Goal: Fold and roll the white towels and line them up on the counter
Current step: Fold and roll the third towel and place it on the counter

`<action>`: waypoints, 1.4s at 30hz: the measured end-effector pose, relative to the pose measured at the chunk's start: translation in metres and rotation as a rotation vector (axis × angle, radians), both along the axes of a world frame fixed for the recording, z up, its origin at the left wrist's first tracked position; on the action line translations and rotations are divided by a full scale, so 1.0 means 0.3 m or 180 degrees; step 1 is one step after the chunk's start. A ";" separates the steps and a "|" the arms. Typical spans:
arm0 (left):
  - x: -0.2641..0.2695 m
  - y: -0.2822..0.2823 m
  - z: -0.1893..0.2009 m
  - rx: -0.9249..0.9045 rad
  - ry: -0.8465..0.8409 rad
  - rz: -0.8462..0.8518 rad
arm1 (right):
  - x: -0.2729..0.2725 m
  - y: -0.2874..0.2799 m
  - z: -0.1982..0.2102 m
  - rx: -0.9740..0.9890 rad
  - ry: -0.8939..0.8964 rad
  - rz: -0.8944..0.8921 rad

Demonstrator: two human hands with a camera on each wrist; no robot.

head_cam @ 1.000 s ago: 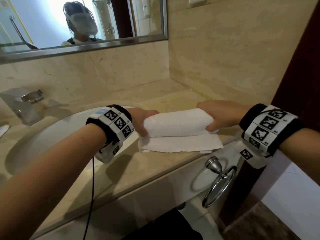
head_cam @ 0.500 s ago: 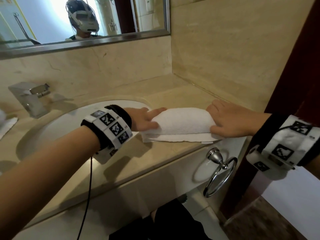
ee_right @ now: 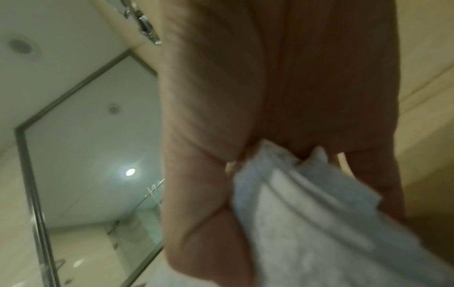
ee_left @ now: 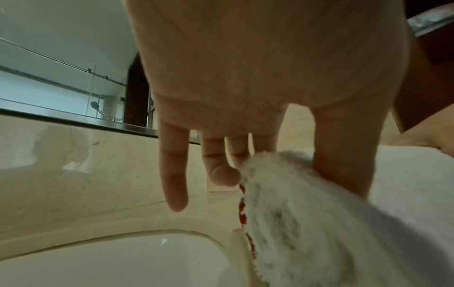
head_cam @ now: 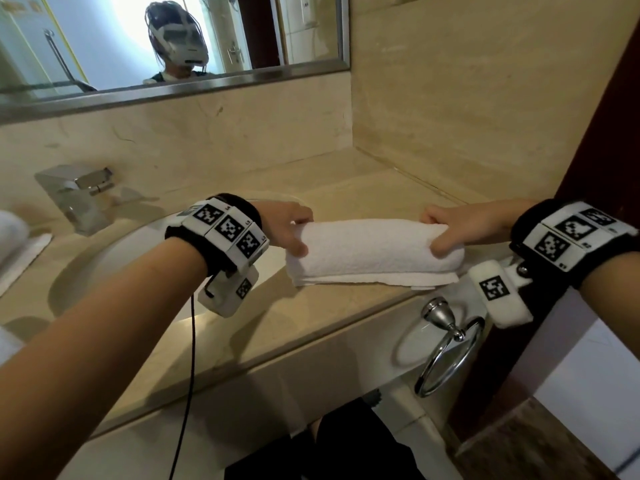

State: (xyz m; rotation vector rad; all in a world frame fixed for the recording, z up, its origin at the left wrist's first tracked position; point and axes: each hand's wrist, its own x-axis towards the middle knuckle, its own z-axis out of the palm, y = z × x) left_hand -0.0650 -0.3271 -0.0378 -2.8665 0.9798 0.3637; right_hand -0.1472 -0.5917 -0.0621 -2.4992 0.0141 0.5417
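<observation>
A white towel [head_cam: 374, 251], mostly rolled, lies on the beige counter [head_cam: 311, 323] to the right of the sink, with a narrow flat strip showing under its near side. My left hand [head_cam: 291, 226] pinches the roll's left end, thumb in front and fingers behind. In the left wrist view the thumb [ee_left: 343, 155] presses on the towel [ee_left: 294, 213], whose end shows red stitching. My right hand [head_cam: 460, 223] grips the right end, thumb in front and fingers over the top. The right wrist view shows layered towel edges [ee_right: 307, 213] under that palm.
A white sink [head_cam: 138, 258] and a chrome faucet [head_cam: 74, 199] lie to the left. More white towel [head_cam: 14, 237] sits at the far left edge. A chrome towel ring [head_cam: 446, 344] hangs below the counter's front. A tiled wall closes off the right side.
Half a second ago both hands lay flatter on top of the roll; now they grip its two ends. The flat strip at the near side has become narrower.
</observation>
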 end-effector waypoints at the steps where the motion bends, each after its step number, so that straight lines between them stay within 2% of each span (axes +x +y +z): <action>1: 0.008 -0.001 -0.004 -0.0029 0.0045 0.0016 | 0.003 -0.003 -0.004 0.0040 0.0036 -0.0009; 4: 0.008 -0.002 -0.024 -0.0196 0.0144 0.0017 | 0.001 -0.007 -0.009 -0.0040 0.0090 0.0072; 6: 0.003 -0.002 -0.040 -0.0221 0.0100 -0.0057 | -0.013 -0.001 -0.012 -0.0335 -0.0069 0.0214; 8: -0.007 -0.003 -0.048 -0.0225 0.0090 -0.0116 | -0.029 0.002 -0.032 -0.0648 -0.0302 0.0287; 14: -0.047 -0.015 -0.035 -0.0108 -0.0079 -0.0358 | -0.091 0.017 -0.100 -0.0953 -0.1375 0.0319; 17: -0.058 -0.011 -0.028 -0.0408 0.0424 -0.0025 | -0.111 0.008 -0.123 -0.1047 -0.1718 0.0483; 20: -0.065 -0.012 -0.038 -0.0634 0.0976 0.0271 | -0.110 0.003 -0.125 -0.0979 -0.1796 0.0597; 22: -0.070 -0.011 -0.053 -0.0586 0.1061 0.0361 | -0.102 -0.006 -0.101 -0.0713 -0.1414 0.0547; 24: -0.071 -0.014 -0.062 -0.0512 0.1097 0.0277 | -0.098 -0.016 -0.062 0.0073 -0.0845 0.0249; 27: -0.076 -0.015 -0.060 -0.0438 0.1204 0.0213 | -0.072 -0.030 -0.039 0.1641 -0.0725 -0.0809; 28: -0.076 -0.016 -0.060 -0.0418 0.1182 0.0226 | -0.066 -0.022 -0.033 0.1932 -0.0744 -0.1128; 30: -0.083 -0.015 -0.059 -0.0361 0.1059 0.0263 | -0.060 0.005 -0.037 0.1995 -0.0724 -0.1342; 33: -0.100 -0.015 -0.057 -0.0322 0.0854 0.0310 | -0.059 0.059 -0.058 0.1531 -0.0951 -0.1415; 35: -0.112 -0.012 -0.063 -0.0298 0.0718 0.0350 | -0.053 0.075 -0.092 0.1907 -0.1140 -0.1882; 37: -0.117 -0.013 -0.072 -0.0320 0.0687 0.0409 | -0.053 0.088 -0.122 0.2528 -0.1148 -0.2363; 39: -0.117 -0.020 -0.064 -0.0333 0.0742 0.0503 | -0.056 0.097 -0.128 0.2816 -0.1096 -0.2639; 41: -0.113 -0.024 -0.046 -0.0354 0.0736 0.0610 | -0.045 0.103 -0.119 0.2665 -0.1217 -0.2634; 42: -0.110 -0.024 -0.039 -0.0380 0.0662 0.0646 | -0.033 0.103 -0.110 0.2321 -0.1320 -0.2492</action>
